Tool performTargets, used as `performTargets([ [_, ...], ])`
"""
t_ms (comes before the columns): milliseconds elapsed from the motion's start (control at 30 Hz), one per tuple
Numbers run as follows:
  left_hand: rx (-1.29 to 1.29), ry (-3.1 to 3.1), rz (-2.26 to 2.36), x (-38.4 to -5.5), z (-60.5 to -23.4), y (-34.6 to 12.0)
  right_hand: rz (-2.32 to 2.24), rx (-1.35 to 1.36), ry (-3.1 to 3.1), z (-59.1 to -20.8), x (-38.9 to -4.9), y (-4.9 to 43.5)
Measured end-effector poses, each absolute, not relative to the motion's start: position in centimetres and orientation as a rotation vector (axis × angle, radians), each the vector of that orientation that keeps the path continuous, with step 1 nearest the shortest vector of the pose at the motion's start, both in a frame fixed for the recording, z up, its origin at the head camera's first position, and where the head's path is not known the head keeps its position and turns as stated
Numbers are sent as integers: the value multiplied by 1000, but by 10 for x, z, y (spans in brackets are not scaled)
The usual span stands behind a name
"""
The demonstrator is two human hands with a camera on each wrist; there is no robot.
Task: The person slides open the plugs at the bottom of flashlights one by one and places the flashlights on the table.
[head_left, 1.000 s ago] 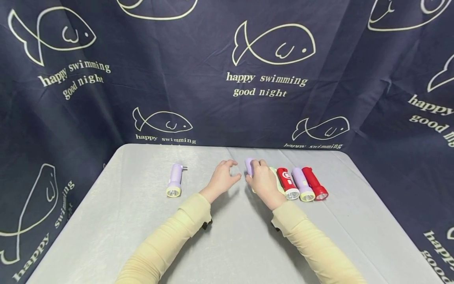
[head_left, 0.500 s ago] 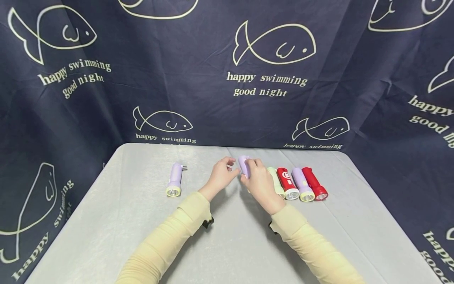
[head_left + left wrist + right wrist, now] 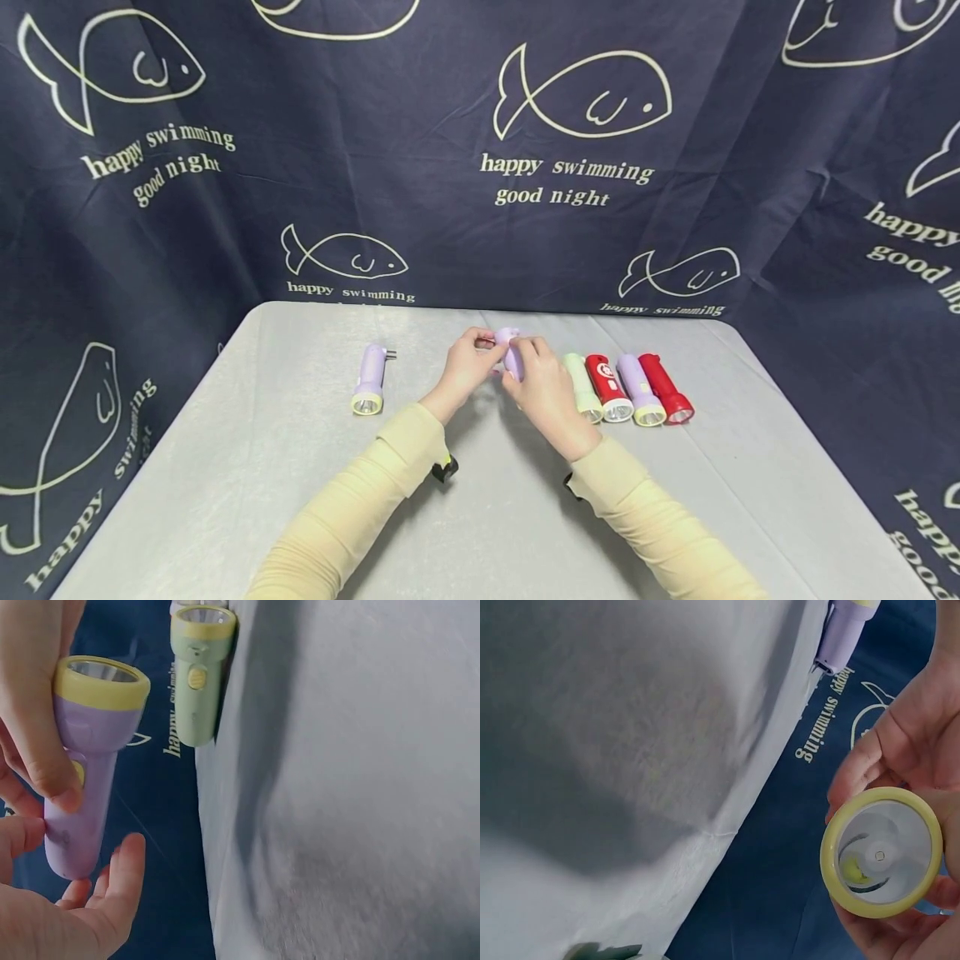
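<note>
A purple flashlight with a yellow rim is in my right hand, held above the table. In the left wrist view the right thumb lies by its yellow switch. My left hand is at the flashlight's tail end; its thumb touches the side and its fingers spread loosely beyond the tail. The right wrist view looks straight into the clear lens. Left of my hands, another purple flashlight lies on the table, metal plug prongs sticking out of its tail.
On the right a row lies side by side: a pale green flashlight, a red one with a white rim, a purple one and an all-red one. A dark blue printed curtain hangs behind the grey table.
My right hand has carried the purple flashlight leftward, away from the row, to the left hand. The pale green flashlight has come into fuller view. The left hand's fingers now meet the flashlight.
</note>
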State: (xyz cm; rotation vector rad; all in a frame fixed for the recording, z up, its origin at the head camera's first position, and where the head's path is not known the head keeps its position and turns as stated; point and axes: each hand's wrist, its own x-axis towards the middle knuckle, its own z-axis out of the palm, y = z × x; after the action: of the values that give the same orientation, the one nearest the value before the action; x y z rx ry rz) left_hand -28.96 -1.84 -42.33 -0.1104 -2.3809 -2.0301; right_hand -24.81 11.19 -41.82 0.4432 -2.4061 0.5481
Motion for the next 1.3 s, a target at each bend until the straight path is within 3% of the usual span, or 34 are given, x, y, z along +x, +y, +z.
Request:
performTargets([
  [667,69,-2212,-2371,-281,-405,-17,561,462,-2402,-413,-245,110],
  [1067,-45,-2163,-2379,-282,-401,-24,750,518,-2446,-406,-246,116],
  [1300,-119,-2255,-2279,-281,-397,-31,1117,510,-2468,-403,-248,122],
])
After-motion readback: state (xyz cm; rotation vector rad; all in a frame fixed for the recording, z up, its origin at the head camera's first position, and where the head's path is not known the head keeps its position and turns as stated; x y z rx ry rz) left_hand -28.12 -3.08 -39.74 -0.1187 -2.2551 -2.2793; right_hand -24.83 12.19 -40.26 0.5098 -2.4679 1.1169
